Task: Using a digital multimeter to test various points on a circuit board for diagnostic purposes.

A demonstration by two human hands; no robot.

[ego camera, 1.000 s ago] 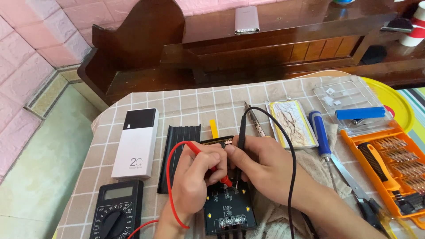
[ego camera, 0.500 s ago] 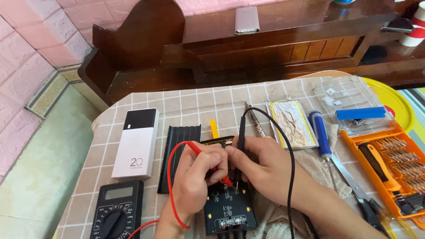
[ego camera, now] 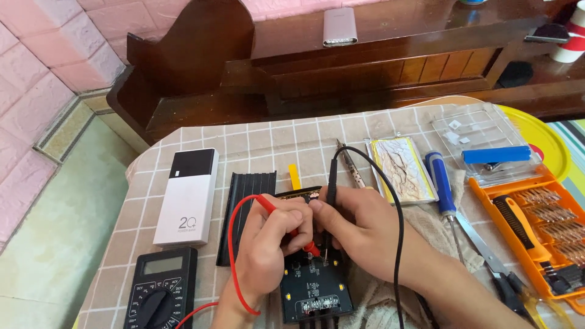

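Head view: your left hand (ego camera: pixel 268 244) pinches the red probe (ego camera: pixel 286 220), your right hand (ego camera: pixel 359 228) grips the black probe (ego camera: pixel 331 195), both tips on the black circuit board (ego camera: pixel 315 286) just below your fingertips; keep them steady, apart, and glance at the multimeter (ego camera: pixel 161 289)

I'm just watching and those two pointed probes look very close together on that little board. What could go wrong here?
1. The red probe and black probe meet the black circuit board close together; a slip might bridge neighbouring contacts.
2. The left hand and right hand crowd over the board, hiding the tips, so aim may suffer.
3. The red wire loops loosely towards the meter; a snag could tug the probe.
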